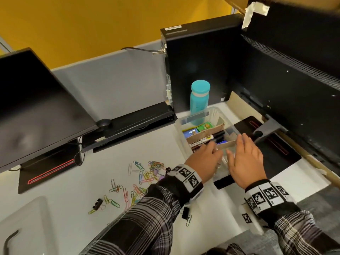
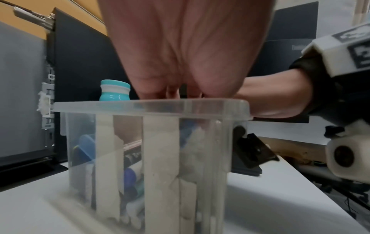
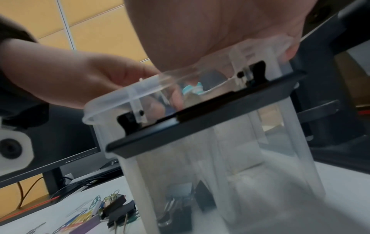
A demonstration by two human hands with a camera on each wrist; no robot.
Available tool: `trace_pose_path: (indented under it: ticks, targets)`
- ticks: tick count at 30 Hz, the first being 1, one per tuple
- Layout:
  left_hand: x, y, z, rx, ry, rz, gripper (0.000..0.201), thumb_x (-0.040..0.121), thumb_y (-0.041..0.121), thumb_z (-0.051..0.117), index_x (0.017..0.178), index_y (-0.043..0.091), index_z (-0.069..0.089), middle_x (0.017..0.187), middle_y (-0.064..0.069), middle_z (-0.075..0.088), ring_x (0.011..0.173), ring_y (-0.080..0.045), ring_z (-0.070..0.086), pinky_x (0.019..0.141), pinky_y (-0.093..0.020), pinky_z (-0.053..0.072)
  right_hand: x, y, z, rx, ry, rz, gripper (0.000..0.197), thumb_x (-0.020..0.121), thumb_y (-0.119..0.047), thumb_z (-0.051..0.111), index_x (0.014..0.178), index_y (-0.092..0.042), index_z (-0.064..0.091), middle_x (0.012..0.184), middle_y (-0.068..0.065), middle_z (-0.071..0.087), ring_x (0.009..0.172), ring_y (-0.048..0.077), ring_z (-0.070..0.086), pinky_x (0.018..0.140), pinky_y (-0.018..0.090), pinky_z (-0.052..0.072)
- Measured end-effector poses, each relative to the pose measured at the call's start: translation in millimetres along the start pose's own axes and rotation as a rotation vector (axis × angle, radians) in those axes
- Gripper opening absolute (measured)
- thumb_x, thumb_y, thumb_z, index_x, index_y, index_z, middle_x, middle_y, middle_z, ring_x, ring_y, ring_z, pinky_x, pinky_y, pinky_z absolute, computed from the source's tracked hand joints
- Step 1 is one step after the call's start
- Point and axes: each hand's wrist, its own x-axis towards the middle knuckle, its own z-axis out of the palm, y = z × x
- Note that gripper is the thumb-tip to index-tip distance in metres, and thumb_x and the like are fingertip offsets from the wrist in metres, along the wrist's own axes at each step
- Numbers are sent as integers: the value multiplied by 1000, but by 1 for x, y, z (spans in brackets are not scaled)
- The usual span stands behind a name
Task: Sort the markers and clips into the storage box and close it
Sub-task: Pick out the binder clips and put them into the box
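The clear storage box (image 1: 195, 116) stands open on the white desk, split by cardboard dividers. Markers (image 1: 207, 139) lie in its middle compartment. My left hand (image 1: 211, 150) reaches down into the near compartment; its fingertips are hidden behind the rim (image 2: 140, 106). My right hand (image 1: 242, 146) lies flat with straight fingers across the box's right rim (image 3: 124, 93). Coloured paper clips (image 1: 147, 173) and a black binder clip (image 1: 97, 203) are scattered on the desk left of the box. In the right wrist view more clips (image 3: 112, 204) lie beside the box.
A clear lid (image 1: 24, 218) lies at the desk's near left corner. A teal bottle (image 1: 199, 96) stands just behind the box, in front of a black computer tower (image 1: 198, 61). Monitors (image 1: 36, 100) flank the desk left and right. A black latch (image 1: 222, 180) hangs at the box's near end.
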Motion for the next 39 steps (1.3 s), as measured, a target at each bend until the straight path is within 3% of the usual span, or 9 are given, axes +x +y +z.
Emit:
trace_pose_path:
  ticks: [4,8,11,14,18,24,30,35,39]
  targets:
    - [-4,-1,-9,-44,-157,-35,34,92,14,51,126,8,48,130,-12,44,111,-32,51,89,-42,46,1,4,2,34,28,-17,61,96,-35,36,147,-6,22,155,15,20,141,32,22,115,50,21]
    - [-42,-24,-22,-217,134,-9,28,95,17,44,122,21,53,125,2,49,110,-16,51,85,-32,47,0,1,-4,41,-27,-15,63,95,-37,35,148,-8,19,157,15,14,144,34,14,118,50,13]
    - [-80,-72,-14,-254,298,-232,22,95,18,43,112,25,56,113,7,53,100,-10,53,84,-31,49,-4,-23,-15,104,53,-145,58,94,-36,40,146,-13,26,157,10,18,145,29,10,118,47,7]
    - [-112,-117,7,-159,150,-446,24,93,16,49,114,22,58,115,2,55,104,-17,53,85,-34,48,-13,-63,-20,218,80,-366,47,90,-25,51,135,-19,41,146,5,36,139,23,25,115,42,21]
    - [-129,-126,28,-128,8,-350,29,95,28,48,122,20,54,123,1,52,110,-17,50,91,-34,46,-27,-112,11,300,-32,-636,29,88,-8,51,116,-11,55,124,6,53,114,22,49,98,31,43]
    - [-118,-121,57,-8,-31,-319,39,89,15,57,126,18,50,112,-3,55,104,-21,51,83,-32,47,-20,-137,94,39,-415,-502,39,90,-7,47,129,-11,46,136,8,41,121,27,42,95,37,44]
    - [-133,-121,57,69,-18,-297,27,91,15,51,117,17,56,118,-6,55,105,-26,54,84,-38,50,-29,-128,118,-55,-336,-569,32,57,-12,80,83,-18,61,82,4,58,78,25,60,50,28,45]
    - [-153,-134,42,-158,-8,-409,22,92,32,52,101,22,68,116,1,61,104,-20,52,85,-32,46,-29,-130,115,86,-299,-566,19,78,-20,59,96,-18,61,96,4,58,92,24,52,76,35,47]
    - [-162,-138,46,-109,-21,-385,25,92,39,51,108,24,63,109,5,58,103,-16,51,83,-29,43,-30,-132,97,517,-308,-312,10,87,-17,56,97,-14,57,90,0,53,84,14,49,73,24,41]
